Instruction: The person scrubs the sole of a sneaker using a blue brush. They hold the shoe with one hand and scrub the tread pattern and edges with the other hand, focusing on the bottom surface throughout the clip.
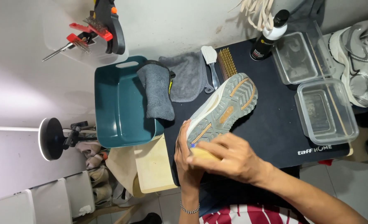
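The head view shows a grey shoe (223, 105) held sole-up over the black mat (275, 120) on the worktop. Its heel end is cupped by the left hand (185, 159), whose grip is closed round the shoe's edge. A wooden-backed brush (203, 154) is pressed against the sole at that heel end by the right hand (229, 159), the fingers being wrapped over the brush's back and clamped on it.

Just beyond the shoe's toe lie a bristle brush (226, 63) and a white-handled brush (211, 62), with a grey cloth (188, 76) beside them. To the left of the shoe stands a teal basin (117, 103) with a grey towel (157, 93) draped over its rim. To the right of the shoe two clear plastic containers (325, 110) are set, and a black bottle (269, 37) stands beyond them.

Since the shoe is supported at one end only, it could be twisted out of the left hand by hard brushing, and the nearby brushes could be knocked by its toe.
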